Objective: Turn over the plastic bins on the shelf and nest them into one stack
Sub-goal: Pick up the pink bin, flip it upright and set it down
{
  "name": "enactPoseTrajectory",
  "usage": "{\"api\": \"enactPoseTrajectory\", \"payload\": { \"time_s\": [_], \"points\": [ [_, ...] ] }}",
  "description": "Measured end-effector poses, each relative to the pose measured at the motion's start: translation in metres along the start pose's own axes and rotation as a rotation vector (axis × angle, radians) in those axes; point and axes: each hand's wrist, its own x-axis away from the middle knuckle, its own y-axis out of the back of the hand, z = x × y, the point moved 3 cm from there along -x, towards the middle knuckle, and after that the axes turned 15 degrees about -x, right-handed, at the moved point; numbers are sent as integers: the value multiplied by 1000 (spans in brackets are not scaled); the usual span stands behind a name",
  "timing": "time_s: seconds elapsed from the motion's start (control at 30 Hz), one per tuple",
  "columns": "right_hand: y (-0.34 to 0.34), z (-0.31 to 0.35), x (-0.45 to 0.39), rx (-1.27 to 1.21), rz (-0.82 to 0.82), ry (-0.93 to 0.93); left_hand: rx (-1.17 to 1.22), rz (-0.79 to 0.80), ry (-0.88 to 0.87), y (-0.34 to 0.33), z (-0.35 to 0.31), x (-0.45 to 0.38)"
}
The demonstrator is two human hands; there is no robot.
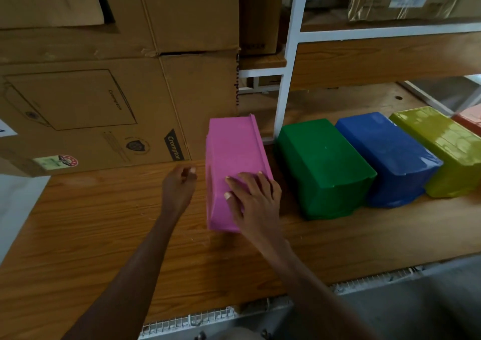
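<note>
A pink bin (233,155) lies tipped on its side on the wooden shelf (91,222), its rim toward the right. My right hand (253,199) rests on its near end with fingers spread flat over the upper side. My left hand (179,186) hovers just left of the bin, fingers loosely curled, holding nothing. To the right stand a green bin (325,165), a blue bin (387,155) and a yellow-green bin (442,149), all upside down in a row. An orange bin (471,121) peeks in at the far right edge.
Large cardboard boxes (104,84) fill the back left of the shelf. A white metal upright (286,79) stands behind the green bin. A higher shelf board (390,58) with wrapped boxes runs above the row. A wire mesh edge (208,316) lines the shelf front.
</note>
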Motion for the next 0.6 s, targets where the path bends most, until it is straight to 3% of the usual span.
{"api": "enactPoseTrajectory", "payload": {
  "time_s": [0.1, 0.17, 0.3, 0.47, 0.6],
  "points": [
    [-11, 17, -1, -22, 24, -2, -45, 7, -201, 16, -65, -23],
    [-15, 23, -3, -39, 14, -21, -97, 96, -267, 3, -101, -32],
    [-20, 30, 0, -25, 16, -4, -227, 340, -209, -42, -131, -33],
    [-19, 30, 3, -147, 78, 78, -494, 267, -184, -52, -137, -35],
    [-4, 24, 8, -313, -94, 101, -488, 221, -191, -42, -129, -37]
  ]
}}
